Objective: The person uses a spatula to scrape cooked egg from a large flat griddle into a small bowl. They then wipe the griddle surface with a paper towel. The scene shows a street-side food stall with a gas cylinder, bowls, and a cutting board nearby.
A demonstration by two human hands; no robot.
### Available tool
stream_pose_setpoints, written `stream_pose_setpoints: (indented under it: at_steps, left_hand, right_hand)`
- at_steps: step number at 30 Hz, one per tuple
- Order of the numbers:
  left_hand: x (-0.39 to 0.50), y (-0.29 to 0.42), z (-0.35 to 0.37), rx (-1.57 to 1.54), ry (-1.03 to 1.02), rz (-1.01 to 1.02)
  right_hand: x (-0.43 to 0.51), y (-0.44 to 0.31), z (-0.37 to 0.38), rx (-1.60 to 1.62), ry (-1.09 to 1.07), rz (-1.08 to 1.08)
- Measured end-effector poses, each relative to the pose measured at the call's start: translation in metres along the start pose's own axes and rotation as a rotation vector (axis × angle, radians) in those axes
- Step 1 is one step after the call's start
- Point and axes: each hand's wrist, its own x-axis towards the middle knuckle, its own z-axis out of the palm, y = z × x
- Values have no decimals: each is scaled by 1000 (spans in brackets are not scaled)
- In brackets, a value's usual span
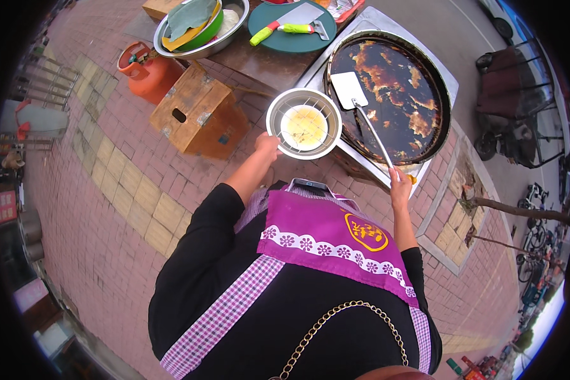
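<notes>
My left hand (pixel 268 145) grips the rim of a round metal bowl (pixel 271 124) with a wire rack (pixel 308 105) set inside it. Below the wires lies a pale, yellowish layer with small dark bits; I cannot tell what it is. In my right hand (pixel 400 186) is the long handle of a metal spatula (pixel 349 90). Its broad blade rests over the left side of a large round griddle pan (pixel 444 118), which is dark and oily with browned crusty patches. The bowl is beside the pan's left rim.
The pan sits on a metal stove top (pixel 444 76). A green round board (pixel 285 45) bears a cleaver (pixel 299 15) and a scraper (pixel 301 29). To the left are a large metal basin (pixel 204 51), an orange gas cylinder (pixel 154 76) and a wooden box (pixel 204 114). A thin tree trunk (pixel 513 209) rises at right.
</notes>
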Motion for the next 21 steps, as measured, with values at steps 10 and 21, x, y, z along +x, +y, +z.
stream_pose_setpoints:
  at_steps: [10, 21]
  left_hand:
    - [1, 0, 3, -23, 41, 35]
    - [-5, 4, 3, -8, 35, 69]
  right_hand:
    - [-47, -73, -94, -152, 36, -219]
    - [-70, -122, -129, -663, 181, -842]
